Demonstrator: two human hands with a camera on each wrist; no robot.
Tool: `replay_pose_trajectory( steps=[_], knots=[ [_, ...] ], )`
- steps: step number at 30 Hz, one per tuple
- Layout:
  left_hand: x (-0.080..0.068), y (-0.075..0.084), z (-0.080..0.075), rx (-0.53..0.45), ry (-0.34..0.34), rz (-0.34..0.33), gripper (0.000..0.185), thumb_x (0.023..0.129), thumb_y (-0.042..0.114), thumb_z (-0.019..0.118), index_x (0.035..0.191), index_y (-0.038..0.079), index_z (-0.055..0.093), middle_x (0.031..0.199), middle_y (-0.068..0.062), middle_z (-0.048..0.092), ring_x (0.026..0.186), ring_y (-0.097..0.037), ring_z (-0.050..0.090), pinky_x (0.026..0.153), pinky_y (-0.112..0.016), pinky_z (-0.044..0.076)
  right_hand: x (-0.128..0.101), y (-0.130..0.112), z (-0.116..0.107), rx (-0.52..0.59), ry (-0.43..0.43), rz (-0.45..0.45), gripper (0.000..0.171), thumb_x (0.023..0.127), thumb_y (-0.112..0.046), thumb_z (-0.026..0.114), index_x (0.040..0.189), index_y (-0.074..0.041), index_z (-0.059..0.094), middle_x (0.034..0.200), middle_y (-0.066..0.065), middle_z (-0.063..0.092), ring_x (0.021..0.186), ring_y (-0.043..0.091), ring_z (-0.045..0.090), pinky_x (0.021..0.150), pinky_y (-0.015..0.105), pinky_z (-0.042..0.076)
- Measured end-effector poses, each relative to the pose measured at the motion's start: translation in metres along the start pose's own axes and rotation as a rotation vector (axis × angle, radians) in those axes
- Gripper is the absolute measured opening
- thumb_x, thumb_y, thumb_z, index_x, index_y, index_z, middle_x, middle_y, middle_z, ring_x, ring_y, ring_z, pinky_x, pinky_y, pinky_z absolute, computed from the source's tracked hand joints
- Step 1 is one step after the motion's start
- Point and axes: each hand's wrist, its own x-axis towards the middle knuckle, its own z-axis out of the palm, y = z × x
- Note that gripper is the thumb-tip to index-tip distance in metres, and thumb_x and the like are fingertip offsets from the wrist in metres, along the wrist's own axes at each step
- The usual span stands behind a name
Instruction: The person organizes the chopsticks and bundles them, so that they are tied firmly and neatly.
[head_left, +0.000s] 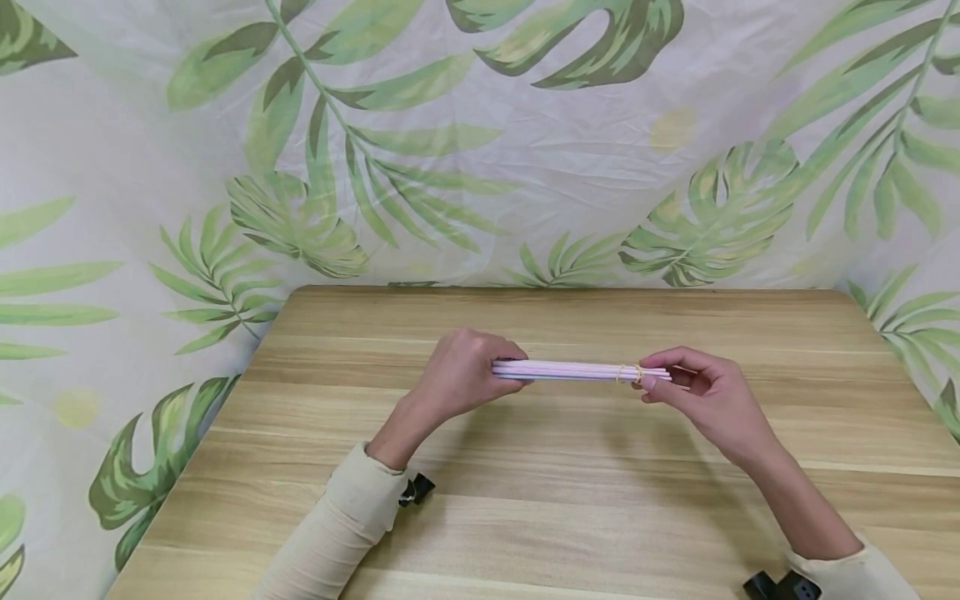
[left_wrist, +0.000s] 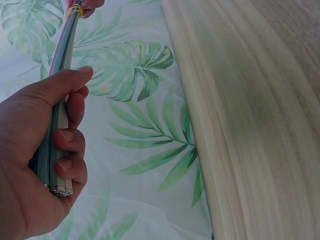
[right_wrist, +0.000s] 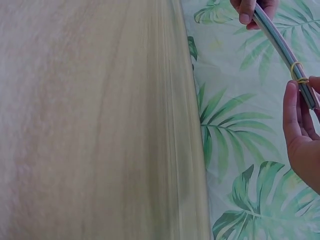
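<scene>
1. Your left hand (head_left: 461,375) has its grip clamped round one end of the bundle of pale pink plastic straws (head_left: 570,371), held above the light wooden desk (head_left: 525,500).
2. Your right hand (head_left: 701,392) pinches the other end, at the yellow rubber band (head_left: 628,372).

Pale pink straw bundle (head_left: 577,371), level above table, yellow rubber band (head_left: 628,373) near right end

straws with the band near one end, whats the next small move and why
Probably settle the rubber band snug with the right hand. It already circles the straws close to their right tips, so it could slip off. The left hand grips the other end above the table.
</scene>
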Motion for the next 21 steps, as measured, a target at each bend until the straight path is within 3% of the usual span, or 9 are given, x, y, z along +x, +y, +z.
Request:
replay_pose_trajectory(
  steps=[5,11,21],
  knots=[
    [0.0,0.002,0.001,0.001,-0.02,-0.017,0.012,0.082,0.022,0.093,0.091,0.021,0.085,0.081,0.012,0.079,0.061,0.001,0.056,0.058,-0.02,0.047,0.001,0.003,0.002,-0.008,0.015,0.023,0.025,0.095,0.005,0.076,0.119,0.009,0.071,0.102,-0.003,0.079,0.085,0.013,0.079,0.081,0.03,0.064],
    [0.0,0.006,0.003,0.013,-0.039,-0.019,0.012,0.083,0.023,0.092,0.092,0.021,0.084,0.08,0.012,0.078,0.06,0.001,0.056,0.058,-0.019,0.046,0.001,0.009,0.009,-0.104,0.037,0.047,0.026,0.092,-0.001,0.082,0.117,0.004,0.076,0.095,-0.006,0.08,0.079,0.007,0.075,0.075,0.025,0.062],
    [0.0,0.015,0.013,0.012,-0.075,-0.016,0.011,0.084,0.024,0.091,0.092,0.022,0.084,0.078,0.013,0.077,0.058,0.002,0.052,0.056,-0.02,0.044,0.001,0.013,0.014,-0.228,0.032,0.102,0.029,0.091,-0.018,0.087,0.116,-0.005,0.079,0.093,0.002,0.083,0.082,0.011,0.079,0.073,0.025,0.059]
  ],
)
